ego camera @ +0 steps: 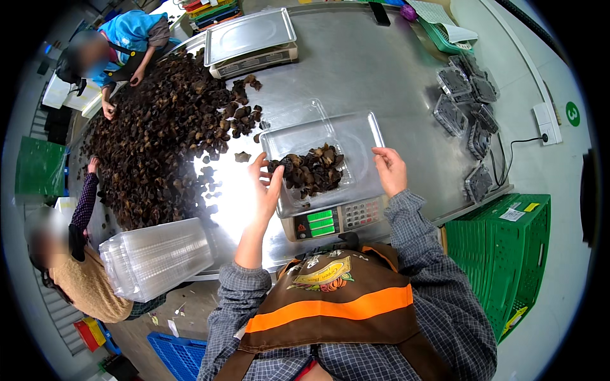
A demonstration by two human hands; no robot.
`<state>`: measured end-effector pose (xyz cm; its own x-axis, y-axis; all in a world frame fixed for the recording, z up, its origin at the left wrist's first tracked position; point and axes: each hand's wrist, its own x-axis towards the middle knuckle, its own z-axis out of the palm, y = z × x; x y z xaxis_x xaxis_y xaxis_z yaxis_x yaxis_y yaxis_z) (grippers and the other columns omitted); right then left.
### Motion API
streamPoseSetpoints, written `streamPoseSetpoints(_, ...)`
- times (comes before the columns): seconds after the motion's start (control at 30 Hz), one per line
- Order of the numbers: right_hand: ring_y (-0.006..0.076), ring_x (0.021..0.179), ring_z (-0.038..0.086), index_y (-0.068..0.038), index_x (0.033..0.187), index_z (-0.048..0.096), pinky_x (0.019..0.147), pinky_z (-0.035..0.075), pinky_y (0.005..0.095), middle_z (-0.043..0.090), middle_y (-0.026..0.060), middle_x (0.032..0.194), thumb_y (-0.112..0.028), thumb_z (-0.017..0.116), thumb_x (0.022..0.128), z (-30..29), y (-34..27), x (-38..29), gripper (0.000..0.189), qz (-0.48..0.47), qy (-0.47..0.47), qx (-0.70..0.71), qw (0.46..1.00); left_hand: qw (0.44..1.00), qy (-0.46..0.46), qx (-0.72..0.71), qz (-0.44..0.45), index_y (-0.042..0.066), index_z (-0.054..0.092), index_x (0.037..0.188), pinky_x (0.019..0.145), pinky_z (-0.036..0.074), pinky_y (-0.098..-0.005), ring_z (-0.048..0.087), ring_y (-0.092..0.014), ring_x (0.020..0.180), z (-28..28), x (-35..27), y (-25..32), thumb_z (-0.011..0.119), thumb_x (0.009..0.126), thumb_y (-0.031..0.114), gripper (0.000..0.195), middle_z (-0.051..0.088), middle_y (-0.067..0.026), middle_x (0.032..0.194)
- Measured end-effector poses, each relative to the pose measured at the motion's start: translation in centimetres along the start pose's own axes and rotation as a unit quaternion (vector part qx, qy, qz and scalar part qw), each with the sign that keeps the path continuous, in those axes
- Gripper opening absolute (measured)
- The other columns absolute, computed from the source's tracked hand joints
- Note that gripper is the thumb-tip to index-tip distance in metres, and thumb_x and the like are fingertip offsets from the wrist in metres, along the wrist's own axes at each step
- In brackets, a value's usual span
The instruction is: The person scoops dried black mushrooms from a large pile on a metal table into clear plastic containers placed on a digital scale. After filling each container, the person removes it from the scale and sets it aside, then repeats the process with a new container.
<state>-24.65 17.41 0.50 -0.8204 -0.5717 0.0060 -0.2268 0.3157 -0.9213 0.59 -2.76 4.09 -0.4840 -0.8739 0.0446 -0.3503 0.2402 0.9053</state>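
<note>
Dark brown wood ear mushrooms (314, 174) fill part of a clear plastic clamshell box (350, 176), whose lid (295, 114) is folded back. The box rests on the metal pan (364, 138) of a digital scale (355, 214) with a lit green display. My left hand (264, 190) is at the box's left side, a dark mushroom piece (275, 165) between thumb and fingers. Over the pan's right edge, my right hand (393, 171) hovers with loosely curled fingers and nothing visible in them.
A large mushroom heap (157, 143) covers the table's left; two co-workers reach into it. Nested clear boxes (157, 257) lie near its front edge. A second scale (252, 40) stands behind. Filled boxes (450, 114) lie right, beyond green crates (505, 247). A phone (379, 14) lies at the far edge.
</note>
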Motion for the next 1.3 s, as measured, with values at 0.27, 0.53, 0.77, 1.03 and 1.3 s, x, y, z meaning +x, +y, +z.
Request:
streamPoseSetpoints(0.27,0.0152,0.09,0.068,0.0,0.111,0.068,0.079,0.053,0.0275,0.068,0.0079,0.106,-0.005,0.058,0.095,0.5,0.5,0.1,0.019,0.005,-0.012,0.011,1.0,0.994,-0.028,0.073,0.076,0.0,0.066,0.093,0.067,0.051,-0.0284,0.057,-0.016,0.072,1.9,-0.1,0.3,0.077,0.078,0.004,0.019,0.059,-0.0085,0.098)
streamPoseSetpoints(0.53,0.0163,0.095,0.069,0.002,0.115,0.066,0.084,0.055,0.0288,0.07,0.0108,0.11,-0.005,0.056,0.097,1.5,0.8,0.5,0.021,0.05,-0.036,0.067,0.996,0.985,-0.117,-0.125,-0.016,0.0,0.069,0.11,0.062,0.051,-0.0231,0.064,-0.011,0.073,1.0,-0.4,2.3,0.075,0.086,0.008,0.026,0.067,-0.0087,0.101)
streamPoseSetpoints(0.77,0.0152,0.096,0.068,0.001,0.115,0.066,0.085,0.055,0.0282,0.07,0.0098,0.109,-0.005,0.057,0.098,1.4,0.9,0.5,0.021,0.043,-0.042,0.069,0.996,0.993,-0.103,0.065,0.006,0.005,0.065,0.12,0.073,0.054,-0.033,0.064,-0.024,0.088,-2.5,1.2,-0.7,0.07,0.079,0.002,0.041,0.061,-0.0117,0.113)
streamPoseSetpoints(1.03,0.0152,0.096,0.067,0.003,0.113,0.065,0.086,0.055,0.0282,0.068,0.01,0.109,-0.001,0.055,0.098,1.2,0.3,-0.4,0.019,0.036,-0.048,0.059,0.996,0.951,-0.095,0.294,0.028,0.009,0.063,0.125,0.088,0.05,-0.0418,0.054,-0.034,0.104,-0.1,0.7,-2.6,0.078,0.072,0.016,0.055,0.055,-0.0147,0.108)
streamPoseSetpoints(1.3,0.0145,0.094,0.066,0.003,0.115,0.065,0.083,0.055,0.0282,0.068,0.0095,0.105,-0.004,0.056,0.099,-2.8,1.0,-3.9,0.02,0.041,-0.039,0.031,0.998,0.928,-0.142,0.342,0.045,0.004,0.072,0.09,0.075,0.055,-0.0425,0.066,-0.033,0.083,-0.2,1.6,-4.1,0.076,0.071,0.016,0.023,0.065,-0.0136,0.089)
